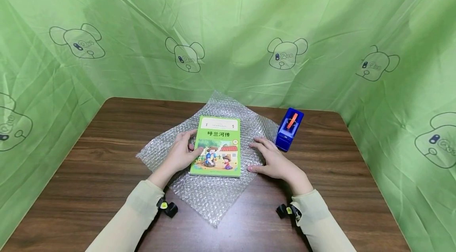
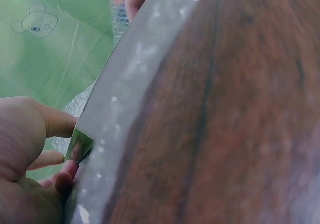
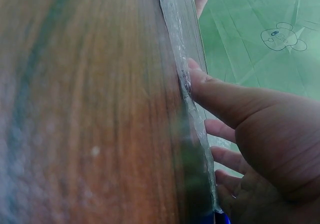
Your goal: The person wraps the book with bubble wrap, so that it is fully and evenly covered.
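A green picture-covered book (image 1: 215, 147) lies flat on a sheet of bubble wrap (image 1: 217, 200), set cornerwise on the wooden table. My left hand (image 1: 181, 152) holds the book's left edge, the thumb on the cover and the other fingers along the side. In the left wrist view the left hand (image 2: 30, 149) grips at the spine corner. To the right of the book, my right hand (image 1: 276, 162) rests on the bubble wrap with fingers spread and relaxed, apart from the book. The right wrist view shows the right hand's thumb (image 3: 220, 94) touching the wrap's edge.
A blue tape dispenser (image 1: 289, 130) with an orange part stands just beyond my right hand, at the wrap's right corner. Green cloth walls (image 1: 235, 14) enclose the back and sides of the table (image 1: 342, 173).
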### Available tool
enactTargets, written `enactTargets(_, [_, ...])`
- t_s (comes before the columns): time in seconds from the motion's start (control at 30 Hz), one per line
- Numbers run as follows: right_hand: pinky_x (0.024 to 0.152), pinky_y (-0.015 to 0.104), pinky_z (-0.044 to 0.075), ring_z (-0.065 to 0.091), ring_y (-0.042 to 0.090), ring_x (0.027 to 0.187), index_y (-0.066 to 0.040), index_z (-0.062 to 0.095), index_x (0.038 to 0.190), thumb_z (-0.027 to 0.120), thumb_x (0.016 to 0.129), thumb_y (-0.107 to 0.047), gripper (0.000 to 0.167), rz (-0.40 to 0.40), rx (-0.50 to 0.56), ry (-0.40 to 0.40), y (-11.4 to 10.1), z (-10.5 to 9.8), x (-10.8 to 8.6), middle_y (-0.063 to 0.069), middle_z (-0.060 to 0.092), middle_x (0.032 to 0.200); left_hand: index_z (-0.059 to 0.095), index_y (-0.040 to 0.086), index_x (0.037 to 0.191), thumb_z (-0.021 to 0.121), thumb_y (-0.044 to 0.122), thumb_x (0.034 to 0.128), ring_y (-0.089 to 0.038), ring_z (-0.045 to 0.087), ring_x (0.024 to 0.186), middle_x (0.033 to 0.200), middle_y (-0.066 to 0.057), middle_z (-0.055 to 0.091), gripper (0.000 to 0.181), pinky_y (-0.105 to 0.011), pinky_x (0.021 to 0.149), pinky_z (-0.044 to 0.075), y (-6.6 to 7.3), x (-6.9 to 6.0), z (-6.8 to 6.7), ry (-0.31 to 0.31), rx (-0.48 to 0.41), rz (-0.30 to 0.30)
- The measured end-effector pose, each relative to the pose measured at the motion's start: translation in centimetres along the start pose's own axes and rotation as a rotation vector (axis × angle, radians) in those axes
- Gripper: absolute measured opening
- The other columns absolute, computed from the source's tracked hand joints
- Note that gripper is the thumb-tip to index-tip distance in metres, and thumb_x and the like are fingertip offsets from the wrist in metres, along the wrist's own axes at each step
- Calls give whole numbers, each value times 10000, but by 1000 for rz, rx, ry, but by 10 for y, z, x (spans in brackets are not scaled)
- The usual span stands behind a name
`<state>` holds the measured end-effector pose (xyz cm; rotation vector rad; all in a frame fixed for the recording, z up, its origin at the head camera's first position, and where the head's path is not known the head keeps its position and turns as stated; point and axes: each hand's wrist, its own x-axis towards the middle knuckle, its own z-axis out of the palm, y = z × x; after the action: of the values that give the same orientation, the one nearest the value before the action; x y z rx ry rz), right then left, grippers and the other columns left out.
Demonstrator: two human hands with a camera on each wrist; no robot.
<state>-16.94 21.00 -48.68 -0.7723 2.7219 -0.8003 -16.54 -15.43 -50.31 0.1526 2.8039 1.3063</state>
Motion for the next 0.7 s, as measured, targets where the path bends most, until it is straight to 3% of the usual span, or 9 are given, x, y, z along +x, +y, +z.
enactTargets(0.2, [1272, 729, 231, 214, 488, 1633, -85, 538, 1602, 871, 944, -439, 818, -5, -2, 6, 0, 1, 0, 203, 351, 1737, 506, 69, 1625, 787, 246, 1014, -174, 571, 889, 1501, -184, 513, 695, -362, 788, 474, 0, 0, 0, 3, 43, 27])
enactTargets(0.57, [1282, 729, 187, 185, 470, 1650, -72, 530, 1613, 872, 937, -432, 839, 43, -49, 10, -7, 4, 1, 196, 338, 1756, 519, 35, 1612, 794, 242, 1018, -164, 577, 880, 1489, -203, 521, 687, -354, 771, 497, -5, 2, -4, -16, 16, 77])
enactTargets(0.7, [1273, 748, 180, 178, 460, 1654, -78, 524, 1623, 873, 935, -426, 846, 59, -66, 2, -12, 3, -1, 190, 323, 1766, 449, 48, 1658, 863, 410, 944, -194, 600, 980, 1562, -227, 456, 901, -398, 840, 539, -8, 0, -8, -83, 66, 113])
